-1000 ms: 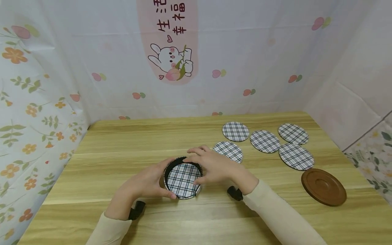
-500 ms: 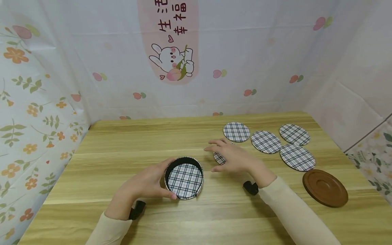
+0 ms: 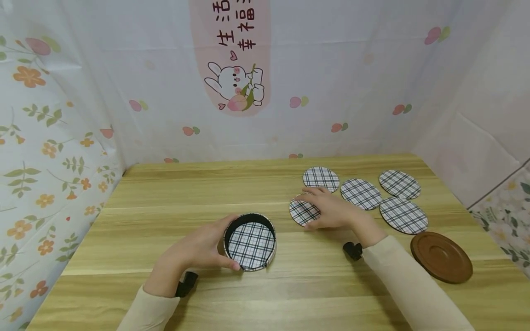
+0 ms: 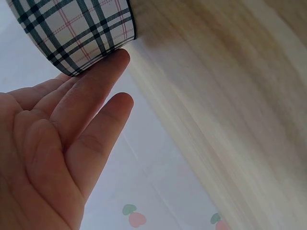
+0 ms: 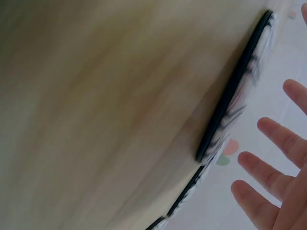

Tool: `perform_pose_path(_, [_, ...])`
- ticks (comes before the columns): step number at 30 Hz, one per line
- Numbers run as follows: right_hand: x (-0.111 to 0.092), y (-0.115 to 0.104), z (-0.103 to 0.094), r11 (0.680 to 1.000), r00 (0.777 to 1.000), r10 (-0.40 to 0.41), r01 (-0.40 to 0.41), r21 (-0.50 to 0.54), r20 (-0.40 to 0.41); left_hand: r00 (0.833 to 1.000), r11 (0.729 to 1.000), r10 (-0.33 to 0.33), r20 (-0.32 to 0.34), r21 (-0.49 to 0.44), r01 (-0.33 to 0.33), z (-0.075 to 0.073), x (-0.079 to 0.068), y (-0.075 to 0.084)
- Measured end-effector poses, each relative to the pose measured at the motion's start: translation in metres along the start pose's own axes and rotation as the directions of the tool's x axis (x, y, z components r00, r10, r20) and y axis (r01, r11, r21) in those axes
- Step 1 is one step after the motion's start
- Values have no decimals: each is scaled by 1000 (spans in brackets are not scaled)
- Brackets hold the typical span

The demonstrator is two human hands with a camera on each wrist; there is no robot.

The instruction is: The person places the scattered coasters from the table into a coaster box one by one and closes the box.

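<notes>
A: The right hand (image 3: pixel 331 210) reaches over a plaid coaster (image 3: pixel 303 211) that lies flat on the table (image 3: pixel 306 294); its fingers are spread and grasp nothing. The left hand (image 3: pixel 203 246) holds the round plaid box (image 3: pixel 250 218) between thumb and fingers.

B: What could go wrong?

A: The coaster looks thin, so I think fingers pressing from above could slip on its edge, or push it into the neighbouring coaster (image 3: pixel 320 178).

B: Which view helps?

A: From the head, fingers and coaster overlap; the right wrist view shows a gap between them. Only the head view shows the box's inside.

The left grip (image 3: pixel 200 247) holds a round plaid holder (image 3: pixel 248 219).
</notes>
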State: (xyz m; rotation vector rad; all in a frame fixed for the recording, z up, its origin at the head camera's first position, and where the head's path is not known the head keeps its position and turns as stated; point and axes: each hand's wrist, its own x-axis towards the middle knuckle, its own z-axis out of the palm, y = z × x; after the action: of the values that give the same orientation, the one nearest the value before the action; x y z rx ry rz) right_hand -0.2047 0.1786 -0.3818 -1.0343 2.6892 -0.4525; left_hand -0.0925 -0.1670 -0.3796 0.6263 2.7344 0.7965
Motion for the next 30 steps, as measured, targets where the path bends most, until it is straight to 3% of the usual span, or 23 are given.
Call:
perform_pose_path(14, [5, 4, -2, 996, 988, 75, -80, 30, 136, 1000, 1000, 8, -3, 11, -8, 0, 0, -1])
perform_pose_path(21, [5, 5, -1, 993, 984, 88, -99, 64, 157, 999, 999, 37, -6, 16, -37, 1, 1, -2])
perform_pose_path(30, [6, 6, -2, 990, 978, 111, -124, 62, 178, 1000, 1000, 26, -4, 16, -26, 1, 2, -4])
